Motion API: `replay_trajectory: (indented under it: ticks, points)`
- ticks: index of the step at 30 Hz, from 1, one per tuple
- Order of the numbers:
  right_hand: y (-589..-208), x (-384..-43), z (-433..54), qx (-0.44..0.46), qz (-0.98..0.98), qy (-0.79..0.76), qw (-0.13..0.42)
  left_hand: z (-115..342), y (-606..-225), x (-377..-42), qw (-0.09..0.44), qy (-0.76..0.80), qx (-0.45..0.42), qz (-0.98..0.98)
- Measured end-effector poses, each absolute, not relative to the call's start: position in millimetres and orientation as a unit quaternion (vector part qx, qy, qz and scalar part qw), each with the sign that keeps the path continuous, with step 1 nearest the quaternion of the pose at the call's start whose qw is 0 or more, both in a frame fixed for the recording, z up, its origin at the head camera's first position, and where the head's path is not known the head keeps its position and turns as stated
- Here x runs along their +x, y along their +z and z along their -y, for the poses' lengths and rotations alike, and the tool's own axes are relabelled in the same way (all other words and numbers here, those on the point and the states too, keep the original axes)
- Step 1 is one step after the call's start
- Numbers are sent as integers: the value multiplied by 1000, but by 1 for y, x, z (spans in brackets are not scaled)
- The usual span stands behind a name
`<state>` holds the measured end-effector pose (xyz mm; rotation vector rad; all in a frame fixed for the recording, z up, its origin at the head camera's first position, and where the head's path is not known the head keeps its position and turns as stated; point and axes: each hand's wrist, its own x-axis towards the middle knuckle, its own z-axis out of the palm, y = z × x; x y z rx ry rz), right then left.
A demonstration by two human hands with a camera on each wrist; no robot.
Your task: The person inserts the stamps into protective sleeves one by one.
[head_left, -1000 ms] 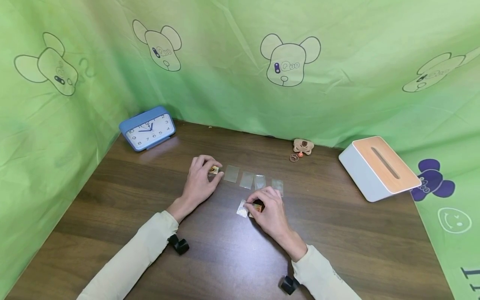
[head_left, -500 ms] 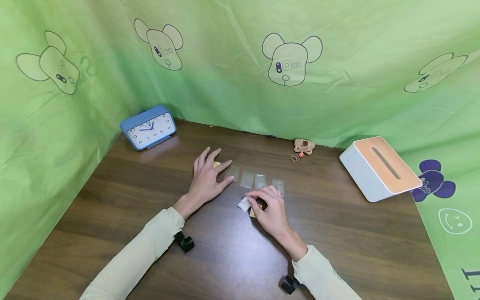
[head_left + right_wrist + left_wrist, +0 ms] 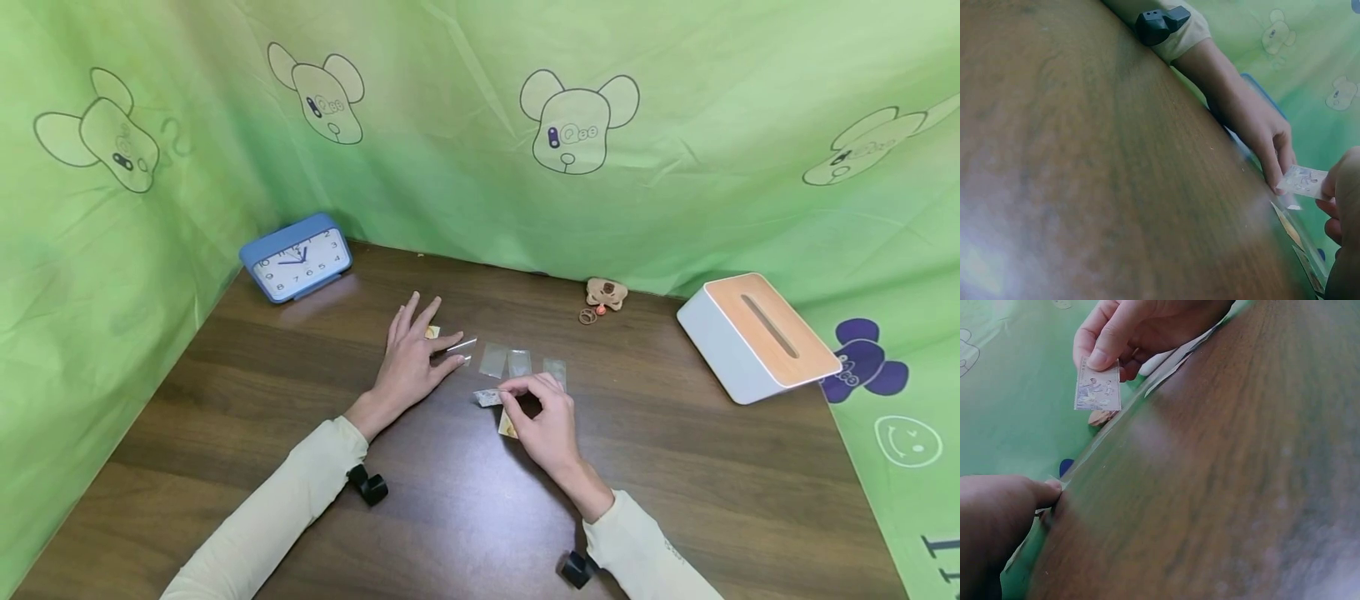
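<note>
My right hand [image 3: 546,425] pinches a pale postage stamp [image 3: 487,398] between thumb and forefinger, held up off the table. In the left wrist view, this stamp [image 3: 1099,389] shows a printed picture and perforated edges. At the left, my left hand [image 3: 408,358] pinches a clear plastic sleeve [image 3: 462,345] between thumb and forefinger, and the sleeve looks bowed. Beyond those fingers lies a yellow stamp [image 3: 432,332], partly hidden. Another yellowish stamp [image 3: 507,424] lies below the right hand, partly covered by it.
Three more clear sleeves [image 3: 492,360] lie in a row between the hands and beyond the right one. A blue clock [image 3: 296,257] stands back left, a tissue box [image 3: 757,333] at right. A small brown keyring charm [image 3: 606,292] lies near the green curtain [image 3: 465,192].
The left hand left the yellow stamp, spread its fingers, moved slightly right and took hold of the nearest clear sleeve. The right hand lifted and tilted the pale stamp, uncovering more of the yellowish one.
</note>
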<state>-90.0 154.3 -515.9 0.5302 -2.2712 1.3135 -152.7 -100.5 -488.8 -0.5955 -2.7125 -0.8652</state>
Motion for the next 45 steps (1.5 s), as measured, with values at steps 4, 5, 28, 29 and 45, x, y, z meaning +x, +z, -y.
replay_trajectory:
  ticks: [4,5,28,29,45]
  points:
    - [-509,-88,-152,197,815,488,243,101,-490,-153,115,-316,-206,919]
    - [-505,-86,-150,197,813,491,244,101,-490,-153,115,-322,-206,917]
    - [-490,-80,-146,152,817,509,224,95,-517,-153,209,-488,-204,823]
    - [-490,-80,-146,151,817,510,224,95,-519,-153,212,-487,-208,821]
    - [-489,-80,-146,141,801,530,239,93,-523,-152,157,-524,-173,819]
